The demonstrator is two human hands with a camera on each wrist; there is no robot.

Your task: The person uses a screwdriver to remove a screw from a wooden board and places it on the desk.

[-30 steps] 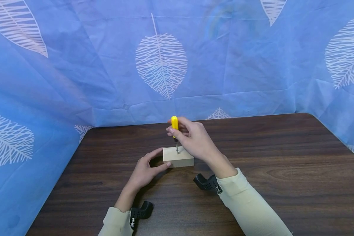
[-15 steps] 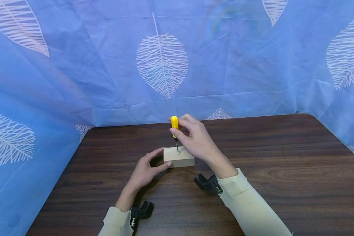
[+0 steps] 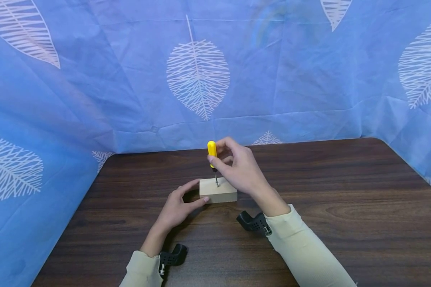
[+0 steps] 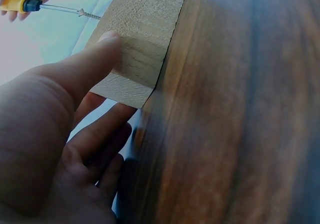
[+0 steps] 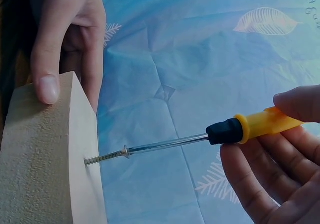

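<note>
A pale wooden block (image 3: 219, 197) lies on the table, and my left hand (image 3: 176, 207) grips its left end, thumb on the near face and fingers behind. A screw (image 5: 106, 157) stands in the block's top face, its thread largely exposed. The tip of a screwdriver (image 5: 170, 143) with a yellow and black handle meets the screw head, the two roughly in line. My right hand (image 3: 240, 167) pinches the yellow handle between thumb and fingers. From the left wrist view the block (image 4: 145, 38) hides where the screw enters.
The dark wood-grain table (image 3: 327, 191) stretches around the block. Behind it and to the sides hangs a blue cloth (image 3: 291, 71) with white leaf prints. Black wrist mounts (image 3: 253, 221) sit below both hands, near the table top.
The fingers of my right hand have shifted around the yellow handle, and its knuckles sit slightly further up. The screwdriver stays on the screw; the left hand and block hold still.
</note>
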